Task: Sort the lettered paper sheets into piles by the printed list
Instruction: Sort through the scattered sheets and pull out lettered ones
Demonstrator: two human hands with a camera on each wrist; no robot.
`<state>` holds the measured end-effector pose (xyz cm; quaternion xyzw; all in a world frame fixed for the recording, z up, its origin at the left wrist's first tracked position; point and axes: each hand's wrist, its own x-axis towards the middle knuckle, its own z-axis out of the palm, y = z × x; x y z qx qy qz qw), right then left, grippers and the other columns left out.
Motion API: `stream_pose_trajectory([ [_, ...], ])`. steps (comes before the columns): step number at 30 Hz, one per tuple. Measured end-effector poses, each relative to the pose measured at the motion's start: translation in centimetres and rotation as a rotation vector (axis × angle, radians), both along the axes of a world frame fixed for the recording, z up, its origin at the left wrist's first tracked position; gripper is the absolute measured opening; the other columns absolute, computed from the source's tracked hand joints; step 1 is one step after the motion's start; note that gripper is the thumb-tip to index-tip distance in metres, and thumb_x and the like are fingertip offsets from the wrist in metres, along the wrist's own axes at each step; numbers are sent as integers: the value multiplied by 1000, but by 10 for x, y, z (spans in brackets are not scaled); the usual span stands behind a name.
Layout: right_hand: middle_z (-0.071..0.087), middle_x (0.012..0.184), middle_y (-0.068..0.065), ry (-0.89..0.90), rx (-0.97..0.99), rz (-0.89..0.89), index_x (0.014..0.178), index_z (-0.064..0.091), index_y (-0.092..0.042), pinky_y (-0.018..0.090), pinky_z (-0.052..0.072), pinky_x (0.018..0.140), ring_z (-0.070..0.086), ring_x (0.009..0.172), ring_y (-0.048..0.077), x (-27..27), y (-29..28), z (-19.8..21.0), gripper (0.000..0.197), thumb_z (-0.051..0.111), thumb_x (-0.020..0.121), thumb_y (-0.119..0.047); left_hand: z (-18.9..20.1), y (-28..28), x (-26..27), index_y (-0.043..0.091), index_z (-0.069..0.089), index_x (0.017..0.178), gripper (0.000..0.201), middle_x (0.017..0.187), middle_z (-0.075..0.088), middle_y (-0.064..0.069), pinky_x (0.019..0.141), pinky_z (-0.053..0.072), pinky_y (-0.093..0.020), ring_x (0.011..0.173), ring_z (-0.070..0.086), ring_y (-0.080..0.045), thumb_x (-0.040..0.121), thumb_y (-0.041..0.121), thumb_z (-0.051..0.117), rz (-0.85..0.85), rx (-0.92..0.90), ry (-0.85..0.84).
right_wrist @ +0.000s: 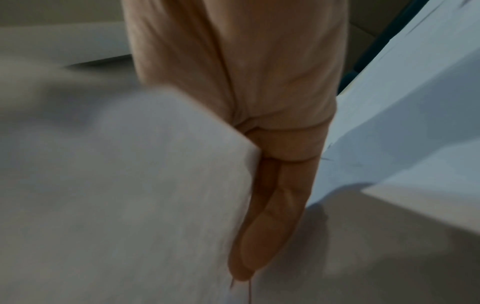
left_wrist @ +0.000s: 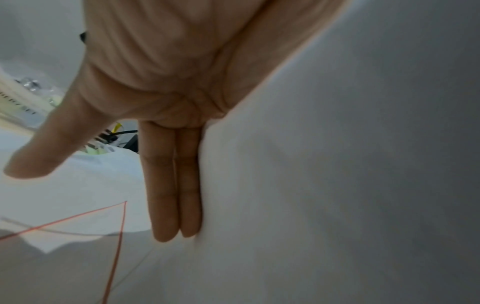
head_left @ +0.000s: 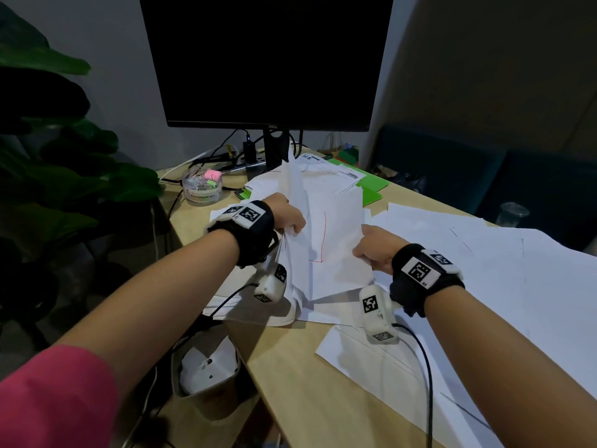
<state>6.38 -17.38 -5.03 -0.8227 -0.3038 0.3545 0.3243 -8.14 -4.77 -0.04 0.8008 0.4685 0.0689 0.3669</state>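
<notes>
2 hands are holding 1 raised paper sheet: left hand is gripping its 9 o'clock edge, right hand its 3 o'clock edge.

Left arm: I see it reach forward, forearm bare, pink sleeve at the upper arm.
Left hand: fingers straight and together, little finger splayed, thumb hidden; I judge it pinching.
Right arm: stretched forward, black wrist band on.
Right hand: fingers straight, close together, pinching.
</notes>
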Motion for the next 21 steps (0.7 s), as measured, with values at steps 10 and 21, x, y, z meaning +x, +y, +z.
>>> stream_pose_trajectory([
  [10, 56, 106, 12, 31, 162, -113, 147, 15, -11, 32, 47, 67, 59, 85, 30, 0, 8, -5, 65, 48, 91, -7, -2, -7, 0, 4, 57, 106, 40, 84, 62, -5, 53, 44, -23, 64, 57, -14, 86, 37, 67, -114, -48, 72],
  [21, 52, 81, 4, 226, 170, -153, 89, 52, -12, 29, 41, 63, 50, 65, 24, 1, 6, -2, 32, 47, 95, -44, 8, -20, -11, 5, 61, 114, 39, 80, 54, -2, 38, 40, -11, 65, 48, -14, 99, 36, 45, -94, -195, -93],
])
